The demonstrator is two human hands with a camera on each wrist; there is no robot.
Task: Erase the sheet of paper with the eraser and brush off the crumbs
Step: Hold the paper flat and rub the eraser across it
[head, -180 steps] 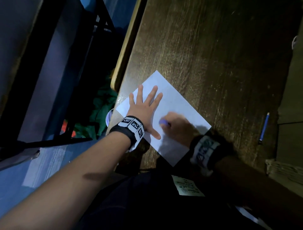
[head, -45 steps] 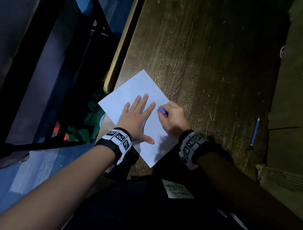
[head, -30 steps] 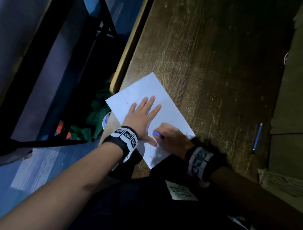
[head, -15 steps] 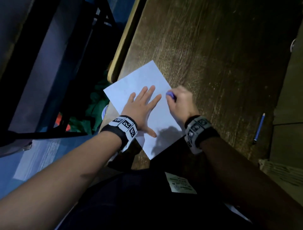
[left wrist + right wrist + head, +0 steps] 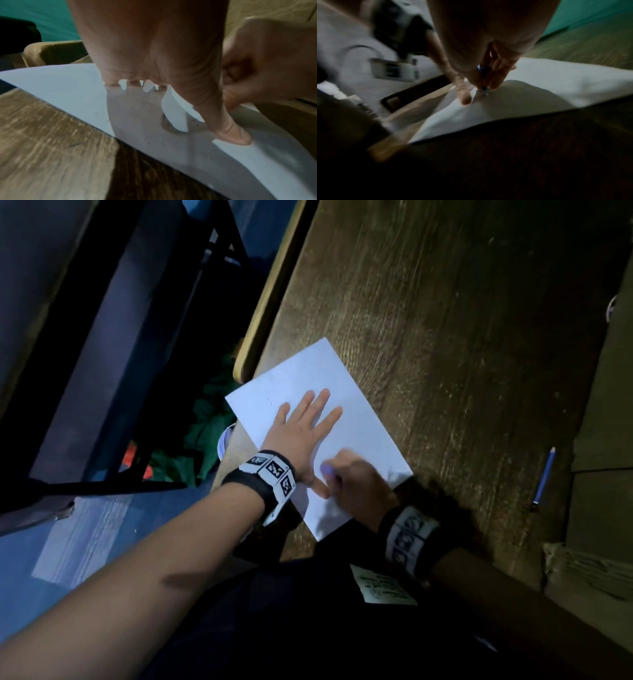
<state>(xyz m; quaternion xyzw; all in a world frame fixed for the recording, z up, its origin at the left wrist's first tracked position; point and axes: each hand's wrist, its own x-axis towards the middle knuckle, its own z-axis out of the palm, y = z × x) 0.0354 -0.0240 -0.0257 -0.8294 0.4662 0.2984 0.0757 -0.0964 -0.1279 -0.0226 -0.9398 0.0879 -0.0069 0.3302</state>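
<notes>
A white sheet of paper (image 5: 359, 422) lies at the near left corner of the dark wooden table (image 5: 445, 320), one corner reaching past the edge. My left hand (image 5: 301, 426) lies flat on the sheet with fingers spread, pressing it down. My right hand (image 5: 356, 484) pinches a small blue eraser (image 5: 327, 470) against the paper, right beside my left thumb. The left wrist view shows my left hand (image 5: 154, 56) over the paper (image 5: 68, 86), with thin dark crumbs scattered on it. In the blurred right wrist view my right hand (image 5: 481, 81) grips the eraser (image 5: 482, 71) on the paper (image 5: 565, 81).
A blue pencil (image 5: 544, 478) lies on the table to the right. Cardboard (image 5: 589, 573) sits at the far right. The table's left edge (image 5: 270, 302) drops to a dark chair frame (image 5: 212, 258) and green cloth (image 5: 209, 426) below.
My right hand has slid the eraser from the sheet's far right edge back toward me, beside my left thumb. My left hand stays flat on the paper.
</notes>
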